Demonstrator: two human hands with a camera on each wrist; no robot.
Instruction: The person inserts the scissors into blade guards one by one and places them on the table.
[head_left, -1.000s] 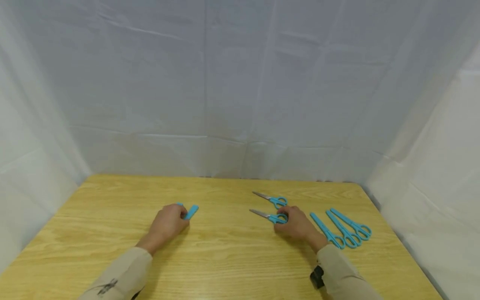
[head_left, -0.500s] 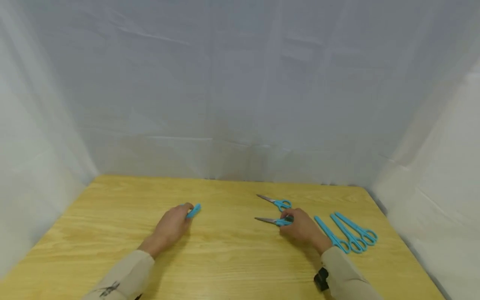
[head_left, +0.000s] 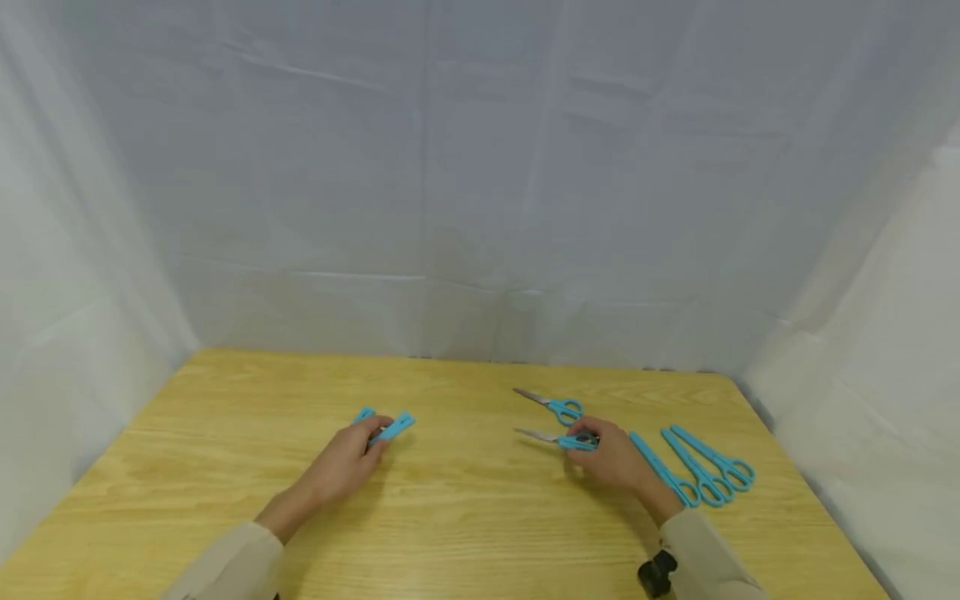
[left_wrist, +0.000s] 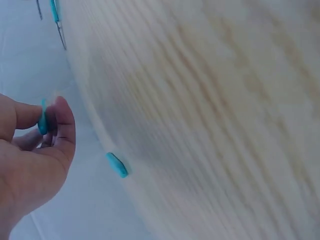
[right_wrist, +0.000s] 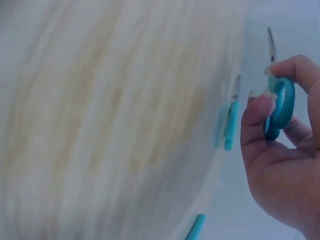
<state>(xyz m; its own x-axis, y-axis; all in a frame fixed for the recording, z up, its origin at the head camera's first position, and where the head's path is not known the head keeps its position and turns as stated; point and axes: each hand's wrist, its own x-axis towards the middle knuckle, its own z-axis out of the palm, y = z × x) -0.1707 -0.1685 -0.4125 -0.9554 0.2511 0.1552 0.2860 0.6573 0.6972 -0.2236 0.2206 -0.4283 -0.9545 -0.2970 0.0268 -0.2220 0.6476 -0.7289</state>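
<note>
My left hand [head_left: 347,462] pinches a flat turquoise scissors cover [head_left: 397,426] between thumb and fingers. A second cover [head_left: 365,413] lies on the table just beyond that hand; the left wrist view shows this loose cover [left_wrist: 117,165] apart from the fingers. With thumb and fingertips, my right hand [head_left: 613,457] grips the turquoise handle of a pair of scissors [head_left: 567,442], its bare blades pointing left. In the right wrist view the held scissors [right_wrist: 285,102] are raised above the table. Another uncovered pair of scissors [head_left: 564,408] rests just behind them.
Several covered scissors lie side by side to the right of my right hand: one pair [head_left: 660,467] near the wrist, another pair [head_left: 697,468], and an outermost pair [head_left: 716,457]. The wooden table [head_left: 450,517] ends at a pale sheet [head_left: 480,208] hung behind.
My left hand has raised and turned its cover, and the second cover shows more behind it. The right hand has lifted the scissors a little off the table. The head view has shifted slightly.
</note>
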